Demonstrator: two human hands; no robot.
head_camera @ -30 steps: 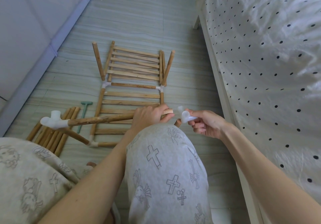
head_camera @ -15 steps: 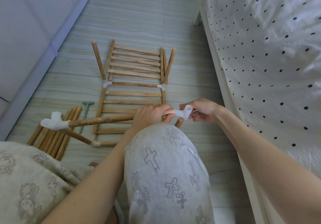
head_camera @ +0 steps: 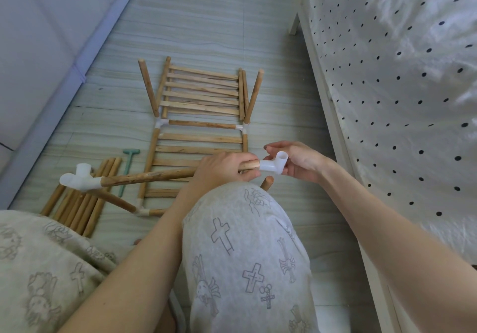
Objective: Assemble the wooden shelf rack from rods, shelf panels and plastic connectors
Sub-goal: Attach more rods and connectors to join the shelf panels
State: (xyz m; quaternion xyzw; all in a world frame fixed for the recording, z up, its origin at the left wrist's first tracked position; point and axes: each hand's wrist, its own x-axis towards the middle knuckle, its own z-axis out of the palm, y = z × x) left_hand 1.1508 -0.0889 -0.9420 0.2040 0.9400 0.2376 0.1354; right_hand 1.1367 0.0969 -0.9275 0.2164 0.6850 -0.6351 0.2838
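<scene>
My left hand [head_camera: 222, 168] grips the rod [head_camera: 154, 176] to brace it, right hand [head_camera: 296, 162] pinching the white connector [head_camera: 273, 164] so its socket seats squarely.

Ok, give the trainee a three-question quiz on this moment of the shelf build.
1. True or false: the left hand grips the wooden rod.
2. What does the right hand hold at the rod's end? A) white plastic connector B) green tool C) shelf panel
3. Fill in: the spare rods lie in a bundle on the ____.

Key: 1. True. 2. A, the white connector, meeting the rod's tip. 3. Floor, left of the rack, beside the green tool.
</scene>
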